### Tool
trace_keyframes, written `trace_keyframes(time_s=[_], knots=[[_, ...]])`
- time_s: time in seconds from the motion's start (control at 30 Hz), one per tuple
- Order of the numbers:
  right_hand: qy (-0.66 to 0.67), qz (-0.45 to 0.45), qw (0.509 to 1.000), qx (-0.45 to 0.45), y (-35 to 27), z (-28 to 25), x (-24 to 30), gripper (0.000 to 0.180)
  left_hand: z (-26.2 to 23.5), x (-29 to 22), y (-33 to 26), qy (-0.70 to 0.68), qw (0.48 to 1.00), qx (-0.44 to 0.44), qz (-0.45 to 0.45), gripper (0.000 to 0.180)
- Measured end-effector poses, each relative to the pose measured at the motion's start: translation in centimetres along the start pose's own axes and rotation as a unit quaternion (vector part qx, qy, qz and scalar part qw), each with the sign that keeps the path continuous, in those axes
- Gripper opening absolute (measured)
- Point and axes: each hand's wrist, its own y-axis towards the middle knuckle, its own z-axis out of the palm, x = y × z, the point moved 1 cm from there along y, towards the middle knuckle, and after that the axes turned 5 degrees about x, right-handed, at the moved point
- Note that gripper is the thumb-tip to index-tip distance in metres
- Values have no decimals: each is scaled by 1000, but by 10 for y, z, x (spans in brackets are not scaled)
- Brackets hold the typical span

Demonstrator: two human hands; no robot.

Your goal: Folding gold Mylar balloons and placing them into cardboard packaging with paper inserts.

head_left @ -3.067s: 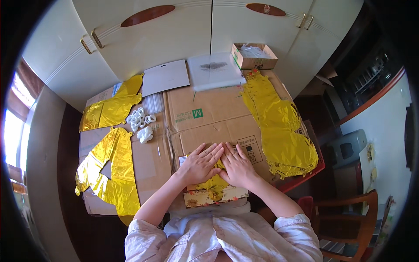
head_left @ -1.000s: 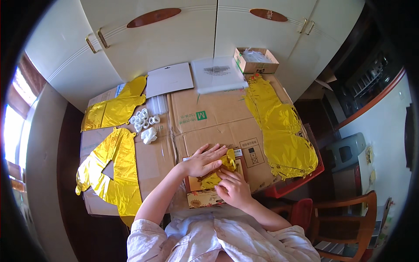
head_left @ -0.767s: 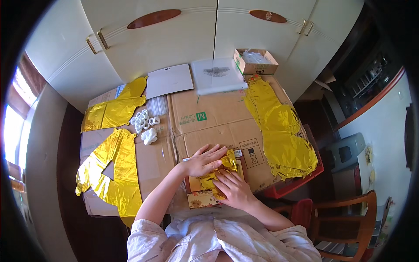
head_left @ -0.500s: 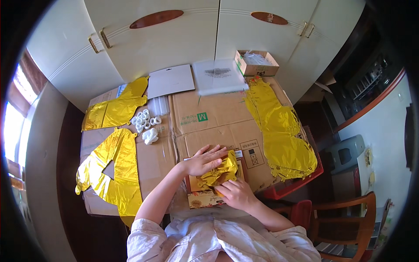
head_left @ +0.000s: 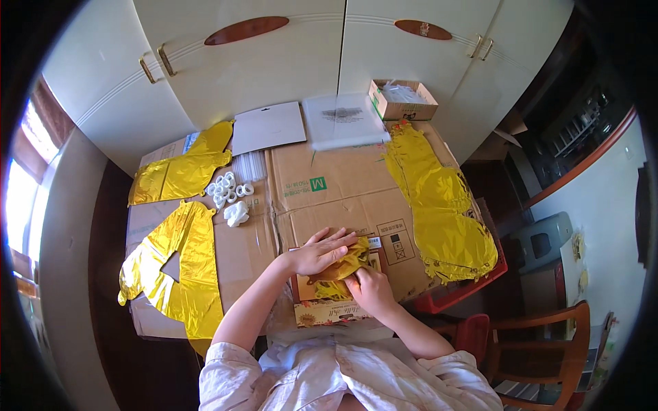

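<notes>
A folded gold foil balloon (head_left: 340, 268) lies on a small printed card packet (head_left: 327, 312) at the near edge of the cardboard-covered table (head_left: 343, 198). My left hand (head_left: 321, 251) lies flat on the foil, fingers spread toward the right. My right hand (head_left: 371, 288) grips the foil's lower right part, fingers curled into it. Both hands touch the same piece of foil.
Flat gold foil balloons lie at the left (head_left: 177, 264), far left (head_left: 181, 171) and right (head_left: 442, 209). Small white rings (head_left: 229, 190) sit left of centre. A white card (head_left: 269, 128), a clear bag (head_left: 343, 118) and an open box (head_left: 402, 101) stand at the back. A wooden chair (head_left: 548, 349) is at lower right.
Both hands first lay flat side by side on the foil. My right hand has since drawn back and closed on the foil, folding it smaller under my left palm.
</notes>
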Motion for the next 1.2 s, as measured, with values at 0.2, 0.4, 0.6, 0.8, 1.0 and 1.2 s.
trace_keyframes(time_s=[0.2, 0.4, 0.6, 0.8, 1.0, 1.2], knots=[[-95, 9, 995, -4, 2, 7, 0, 20, 0, 5, 2, -14, 1000, 4, 6, 71], [-135, -15, 991, -18, 6, 5, 8, 37, -1, 2, 0, -15, 1000, 4, 4, 72], [34, -13, 999, 7, -8, 6, -1, 31, 0, 0, -1, -1, 1000, 2, 1, 69], [49, 41, 994, 85, -5, -5, -2, 12, -1, -1, -2, 8, 1000, 3, -2, 67], [-86, -37, 995, 27, -3, 10, -4, 7, -1, -3, -1, 10, 1000, -3, -6, 73], [-234, -130, 962, -54, -1, -1, 11, 12, 0, -4, -2, 13, 1000, -7, -7, 73]])
